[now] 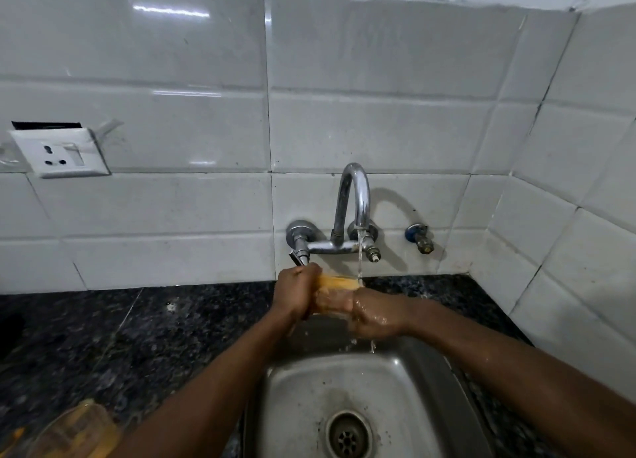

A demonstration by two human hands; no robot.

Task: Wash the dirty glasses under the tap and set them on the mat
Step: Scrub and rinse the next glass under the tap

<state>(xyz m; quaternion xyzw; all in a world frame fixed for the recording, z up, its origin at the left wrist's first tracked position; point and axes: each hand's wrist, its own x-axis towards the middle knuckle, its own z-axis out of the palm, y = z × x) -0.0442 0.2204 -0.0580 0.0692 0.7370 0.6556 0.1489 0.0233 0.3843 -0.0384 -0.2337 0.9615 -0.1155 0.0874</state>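
The left hand (297, 294) curls round one end of the clear, orange-stained glass (339, 283) and the wet right hand (375, 316) wraps the other, holding it sideways under the curved chrome tap (354, 196), probably so runoff falls into the steel sink (296, 388). Fingers hide most of it. A second stained glass (79, 430) on the dark speckled counter (137, 337) is cut off, and no mat shows.

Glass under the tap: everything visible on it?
The glass looks clear, tinted yellow-orange. It lies roughly sideways above the sink, the left hand gripping one end, the wet right hand the other. Water from the tap falls on its right part. Rim and base are hidden.
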